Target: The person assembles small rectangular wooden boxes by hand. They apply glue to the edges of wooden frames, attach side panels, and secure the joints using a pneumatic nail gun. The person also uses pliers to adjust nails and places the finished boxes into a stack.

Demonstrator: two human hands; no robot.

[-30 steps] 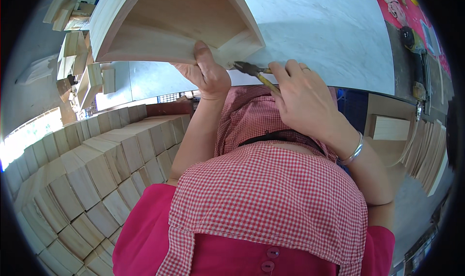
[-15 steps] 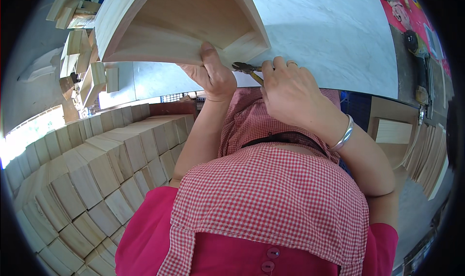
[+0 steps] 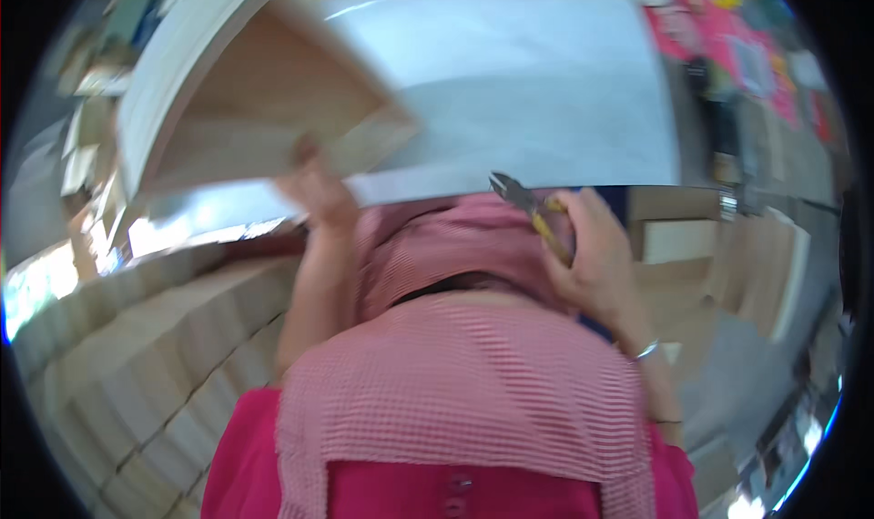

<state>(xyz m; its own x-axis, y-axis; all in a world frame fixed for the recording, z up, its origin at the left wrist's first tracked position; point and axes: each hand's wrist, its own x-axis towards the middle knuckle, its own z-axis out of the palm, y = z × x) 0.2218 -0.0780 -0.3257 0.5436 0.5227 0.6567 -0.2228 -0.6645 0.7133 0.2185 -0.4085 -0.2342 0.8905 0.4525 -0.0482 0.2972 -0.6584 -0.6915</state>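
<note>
A pale wooden box [image 3: 273, 91], like a drawer with its hollow side toward me, rests at the left of the light marbled tabletop [image 3: 546, 109]. My left hand [image 3: 320, 196] grips its near wall, thumb inside and the other fingers underneath, blurred by motion. In my right hand [image 3: 596, 255] is a pair of cutting pliers [image 3: 521, 198] with dark jaws and yellow handles. My fingers wrap around the handles, and the jaws point up and left by the table's near edge. The pliers are apart from the box.
Stacked wooden blocks [image 3: 137, 401] fill the lower left. Loose wood pieces lie beyond the box's left side. Right of my right hand are a pale wooden block [image 3: 678, 241] and upright thin boards [image 3: 751, 269]. A pink surface [image 3: 719, 36] with small items sits at the far right.
The pliers and my right hand have moved away from the box, right and toward me. The whole view has shifted, so the box and my left hand appear farther left and blurred.
</note>
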